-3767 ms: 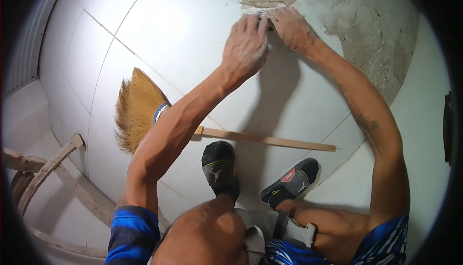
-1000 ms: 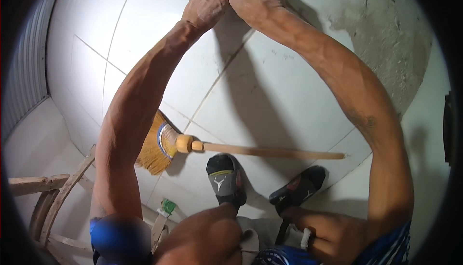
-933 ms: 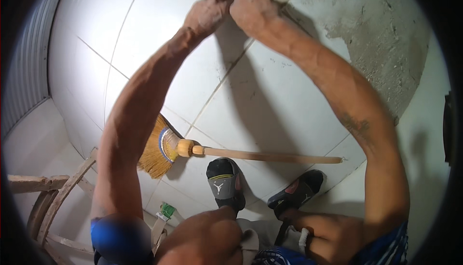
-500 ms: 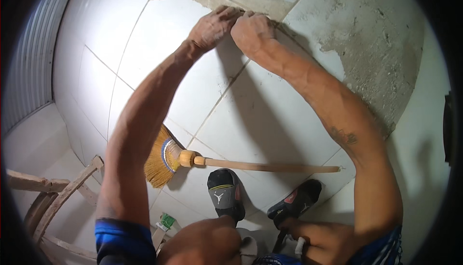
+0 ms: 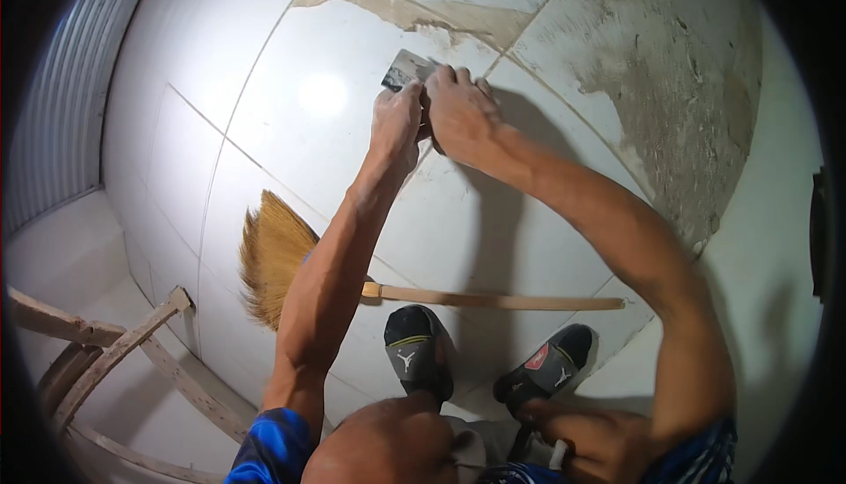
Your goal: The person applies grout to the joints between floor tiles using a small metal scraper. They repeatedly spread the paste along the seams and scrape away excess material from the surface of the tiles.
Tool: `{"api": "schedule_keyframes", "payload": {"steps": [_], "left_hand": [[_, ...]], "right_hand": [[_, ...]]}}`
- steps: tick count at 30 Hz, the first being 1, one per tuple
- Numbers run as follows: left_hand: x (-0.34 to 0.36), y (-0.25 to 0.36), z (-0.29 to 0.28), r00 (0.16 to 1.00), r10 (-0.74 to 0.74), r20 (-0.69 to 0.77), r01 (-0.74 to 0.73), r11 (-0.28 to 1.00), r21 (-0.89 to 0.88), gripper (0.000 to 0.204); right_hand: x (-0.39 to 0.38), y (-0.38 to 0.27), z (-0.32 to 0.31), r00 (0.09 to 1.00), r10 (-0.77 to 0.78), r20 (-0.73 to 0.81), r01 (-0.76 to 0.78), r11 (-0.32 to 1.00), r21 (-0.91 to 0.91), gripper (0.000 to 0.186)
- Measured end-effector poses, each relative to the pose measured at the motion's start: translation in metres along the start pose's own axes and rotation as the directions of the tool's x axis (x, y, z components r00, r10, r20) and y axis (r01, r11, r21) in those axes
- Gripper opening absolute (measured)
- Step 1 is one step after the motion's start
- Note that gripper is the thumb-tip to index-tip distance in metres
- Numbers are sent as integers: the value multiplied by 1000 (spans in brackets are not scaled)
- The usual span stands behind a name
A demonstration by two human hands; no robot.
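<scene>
A flat metal scraper (image 5: pixel 407 68) with grey smears on its blade sticks out beyond my two hands, over a white floor tile. My left hand (image 5: pixel 398 116) is closed on its near side, thumb toward the blade. Close against it, my right hand (image 5: pixel 460 107) has its fingers curled at the blade's right edge. Something dark shows between the palms, but the grip hides its shape. Beyond the hands, a strip of tan mortar (image 5: pixel 379 1) runs along a tile joint, with a ragged near edge.
A straw broom (image 5: pixel 278 251) lies across the tiles before my feet, partly behind my left forearm. Rough grey mortar (image 5: pixel 679 88) covers tiles at the right. A wooden frame (image 5: pixel 123 334) stands at the lower left, below a corrugated panel (image 5: pixel 66 96).
Both hands have come back toward me from the mortar strip and turned, so the scraper blade now shows. My left forearm has swung right, uncovering more of the broom's bristles.
</scene>
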State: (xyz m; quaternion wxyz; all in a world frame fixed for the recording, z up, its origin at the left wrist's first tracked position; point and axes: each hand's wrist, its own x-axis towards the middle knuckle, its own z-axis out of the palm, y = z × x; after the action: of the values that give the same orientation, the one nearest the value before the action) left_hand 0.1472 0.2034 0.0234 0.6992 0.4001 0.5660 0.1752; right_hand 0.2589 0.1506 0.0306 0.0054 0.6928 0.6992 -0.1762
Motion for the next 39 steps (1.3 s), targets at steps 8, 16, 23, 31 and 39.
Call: {"api": "schedule_keyframes", "payload": {"steps": [8,16,23,31,39], "left_hand": [[11,-9,-45,956,170,-241,-142,981,131,24],[37,-16,-15,902,262,-344,-157,939,304,20],[83,14,21,836,477,-271,-322,826,462,11],[74,-9,34,819,553,-153,-425,763,487,13],[75,-15,36,746,641,-181,-506,723,471,17]], "right_hand": [[-141,80,-9,950,-224,217,237,971,-35,35],[-213,104,57,944,-316,-95,325,939,109,40],[-211,104,92,899,-284,-334,332,939,94,43],[-221,107,107,904,-209,-374,281,948,149,35],[-211,113,104,884,-204,-420,300,938,175,37]]}}
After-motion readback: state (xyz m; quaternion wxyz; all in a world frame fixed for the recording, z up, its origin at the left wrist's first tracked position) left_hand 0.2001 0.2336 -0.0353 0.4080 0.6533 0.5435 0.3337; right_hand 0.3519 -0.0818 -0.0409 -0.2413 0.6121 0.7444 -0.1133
